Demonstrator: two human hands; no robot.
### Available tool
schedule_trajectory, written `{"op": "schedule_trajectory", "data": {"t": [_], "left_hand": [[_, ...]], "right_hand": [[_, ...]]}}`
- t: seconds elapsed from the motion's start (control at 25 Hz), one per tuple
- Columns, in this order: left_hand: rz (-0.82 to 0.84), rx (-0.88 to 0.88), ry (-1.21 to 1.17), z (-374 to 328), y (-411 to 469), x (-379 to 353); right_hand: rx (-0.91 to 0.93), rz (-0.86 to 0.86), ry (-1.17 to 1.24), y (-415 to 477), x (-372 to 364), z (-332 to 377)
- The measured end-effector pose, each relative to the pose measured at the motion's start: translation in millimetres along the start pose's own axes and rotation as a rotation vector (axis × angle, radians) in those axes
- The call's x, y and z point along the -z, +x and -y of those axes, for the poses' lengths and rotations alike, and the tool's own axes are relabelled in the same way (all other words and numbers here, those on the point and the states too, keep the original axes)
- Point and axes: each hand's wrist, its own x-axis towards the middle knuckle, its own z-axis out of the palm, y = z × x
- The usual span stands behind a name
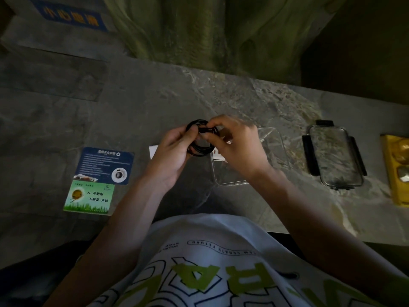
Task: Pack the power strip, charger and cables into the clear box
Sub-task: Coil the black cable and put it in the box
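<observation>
The clear box [225,173] sat open on the marble table [155,103], right in front of the person. Something white [218,154] showed at its 9 o'clock edge, with another bit of white peeking out past the left hand; the hands covered too much for me to tell whether it lay inside. The lid [334,156], clear with black clips, lay flat at the box's 3 o'clock, and a yellow package [396,169] lay beyond it at the table's edge.

Both hands were raised over the box's 10 o'clock corner. The left hand [172,151] had its fingers curled round a coiled black cable [199,140], holding the loops together. The right hand [234,147] pinched the cable at the top of the coil between thumb and fingertips.

At 9 o'clock from the hands lay a blue card [106,165], with a green card [89,196] just below it.
</observation>
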Motion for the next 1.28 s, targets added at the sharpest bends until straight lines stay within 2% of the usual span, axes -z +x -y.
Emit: {"op": "schedule_trajectory", "data": {"t": [0.16, 0.24, 0.36, 0.56, 0.68, 0.84, 1.0, 1.28], "left_hand": [[0.005, -0.002, 0.041, 3, 0, -9], [-0.031, -0.033, 0.147, 7, 1, -12], [-0.070, -0.093, 0.354, 18, 4, -11], [0.034, -0.207, 0.656, 16, 2, -17], [0.072, -0.309, 0.860, 15, 4, -16], [0.113, -0.349, 0.894, 16, 0, -15], [0.094, -0.371, 0.948, 15, -3, -15], [0.059, -0.358, 1.140, 15, -4, -18]], "right_hand": [[-0.024, 0.025, -0.049, -3, 7, -6], [-0.065, 0.010, -0.020, -4, 10, -7], [-0.148, 0.004, 0.085, -7, 11, -9], [-0.359, -0.037, 0.381, -14, 8, -11], [-0.383, -0.043, 0.447, -18, 6, -11], [-0.345, -0.066, 0.432, -20, 7, -9], [-0.413, -0.090, 0.606, -27, 12, -7], [-0.408, -0.124, 0.587, -32, 19, -9]]}}
